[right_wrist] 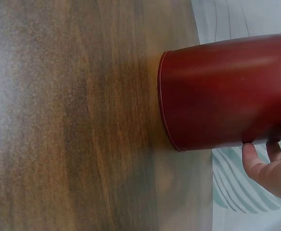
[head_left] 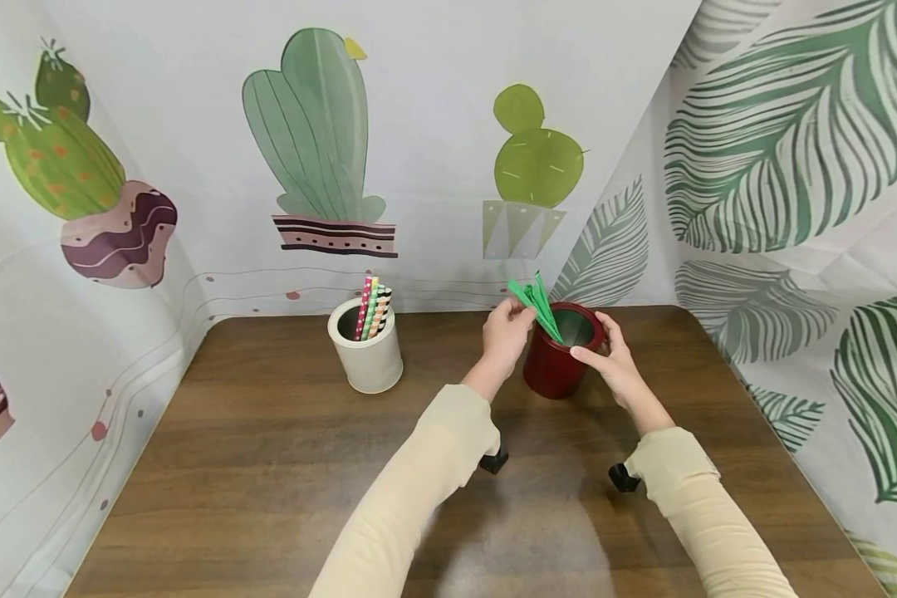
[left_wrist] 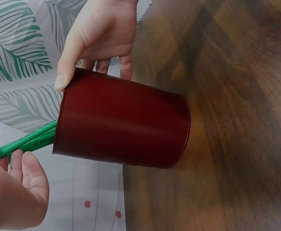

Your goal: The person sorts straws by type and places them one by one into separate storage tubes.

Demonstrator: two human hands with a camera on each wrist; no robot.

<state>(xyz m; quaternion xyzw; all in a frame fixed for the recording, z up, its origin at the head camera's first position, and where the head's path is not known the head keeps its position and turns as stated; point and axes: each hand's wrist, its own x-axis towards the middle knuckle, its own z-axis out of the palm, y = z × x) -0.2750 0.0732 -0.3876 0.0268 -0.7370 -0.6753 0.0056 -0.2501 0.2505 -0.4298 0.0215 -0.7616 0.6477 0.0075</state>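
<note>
A dark red cylindrical holder stands upright at the back right of the table. Several thin green straw-like sticks lean out of its mouth toward the left; the left wrist view shows dark markings on these sticks. My left hand pinches them just outside the rim. On the other side, my right hand grips the holder near its top, thumb at the rim and fingers along the outer wall. The sticks' lower ends are hidden inside the holder.
A white cylindrical holder with several patterned straws in it stands back left. The brown wooden table ends at a printed cloth backdrop behind and at the sides. Black wrist devices hang under both sleeves.
</note>
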